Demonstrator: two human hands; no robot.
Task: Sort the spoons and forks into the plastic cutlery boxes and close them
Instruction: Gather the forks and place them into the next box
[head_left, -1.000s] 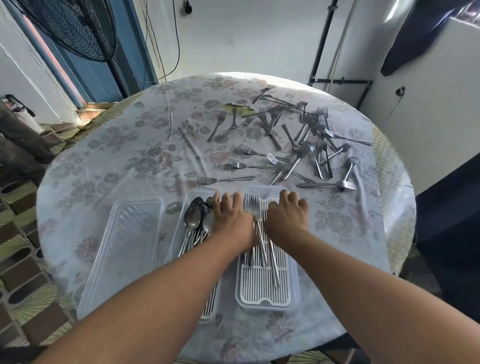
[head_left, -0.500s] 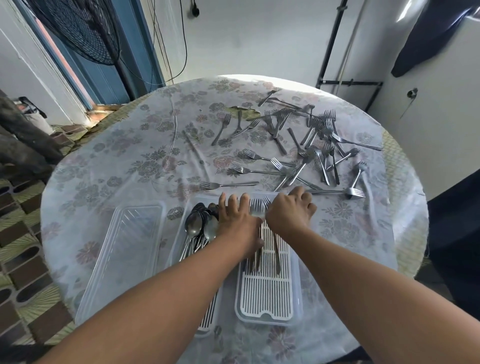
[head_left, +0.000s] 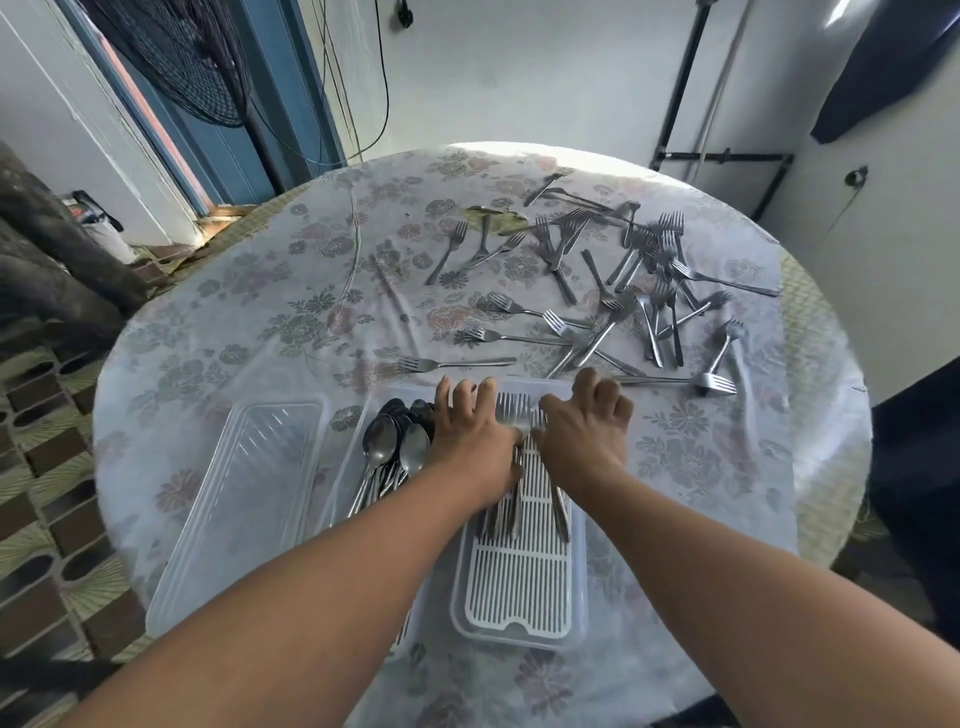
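Observation:
Two clear plastic cutlery boxes sit at the near side of the round table. The right box (head_left: 519, 587) has a white slatted insert and holds several forks (head_left: 511, 415). The box to its left holds several spoons (head_left: 384, 447). My left hand (head_left: 470, 431) lies flat on the forks in the right box, fingers straight. My right hand (head_left: 584, 426) hovers over the box's far right corner with fingers loosely curled, holding nothing I can see. Several loose forks (head_left: 613, 291) lie scattered over the far right of the table.
A clear plastic lid or tray (head_left: 244, 499) lies to the left of the spoon box. The table carries a floral cloth (head_left: 249, 312) with a torn patch at the back. A standing fan (head_left: 176, 57) and a blue door are at the far left.
My right hand has lifted off the forks in the box and shifted forward and right toward the loose forks. My left hand stays on the forks.

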